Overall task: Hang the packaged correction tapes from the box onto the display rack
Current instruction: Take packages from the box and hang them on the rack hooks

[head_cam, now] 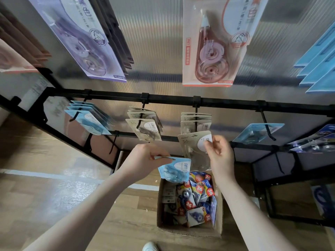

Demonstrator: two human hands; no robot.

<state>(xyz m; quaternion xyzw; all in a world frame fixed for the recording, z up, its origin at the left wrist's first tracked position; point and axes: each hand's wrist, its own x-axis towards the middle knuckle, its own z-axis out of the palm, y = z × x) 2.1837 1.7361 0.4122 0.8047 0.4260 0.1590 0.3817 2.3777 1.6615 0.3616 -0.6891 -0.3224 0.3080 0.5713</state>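
My right hand [218, 153] pinches a beige packaged correction tape [192, 145] and holds it just below the third hook [195, 122] of the black rack rail [172, 98], where several beige packs hang. My left hand [145, 158] grips a light blue packaged tape [175, 170] by its top edge, above the open cardboard box [160, 205]. The box on the floor holds several loose packs, beige on the left and blue-yellow ones on the right.
Light blue packs [88, 116] hang on the far left hook, beige packs [145, 124] on the second, one blue pack [257, 132] on the fourth. Larger purple [79, 38] and pink [212, 44] packs hang on the row above. A shoe tip [149, 246] shows below the box.
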